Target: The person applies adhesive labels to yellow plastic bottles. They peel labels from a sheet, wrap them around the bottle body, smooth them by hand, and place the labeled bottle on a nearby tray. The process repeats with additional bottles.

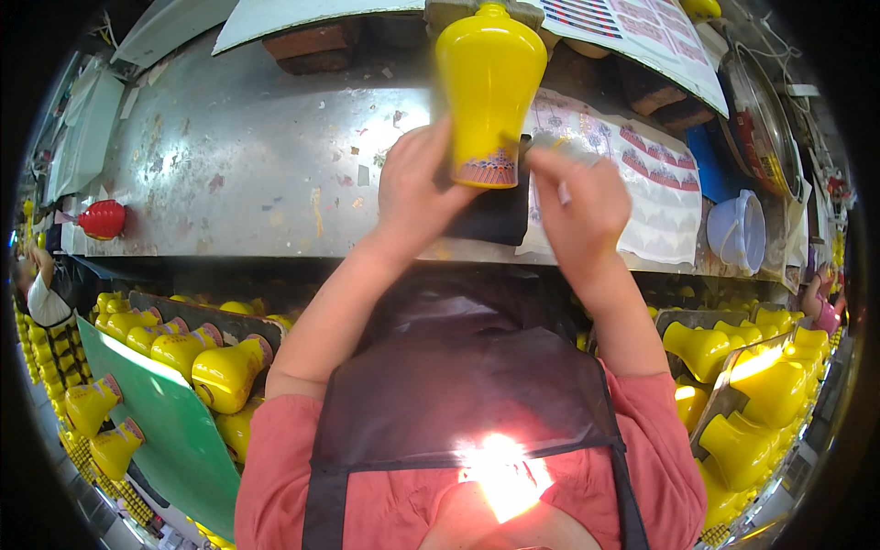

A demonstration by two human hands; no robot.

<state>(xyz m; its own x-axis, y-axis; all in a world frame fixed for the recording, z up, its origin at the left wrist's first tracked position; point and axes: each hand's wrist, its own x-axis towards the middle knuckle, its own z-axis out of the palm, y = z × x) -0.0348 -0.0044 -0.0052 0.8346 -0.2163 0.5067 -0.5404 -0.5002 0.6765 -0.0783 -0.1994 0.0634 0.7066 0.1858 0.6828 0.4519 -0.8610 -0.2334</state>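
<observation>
A glossy yellow vase lies with its narrow neck toward the far side, against a grey support, and its base toward me. A patterned band in blue and red runs around the base end. My left hand is closed around the left side of that end, its fingertips partly hidden behind the vase. To the right of the base, my right hand is curled, its fingertips blurred near the band. Something small and dark shows by those fingertips; I cannot make out what it is.
Printed pattern sheets lie on the metal table, right of a dark cloth. A white bucket stands at the right, a red ribbed object at the left. Yellow vases fill trays on both sides.
</observation>
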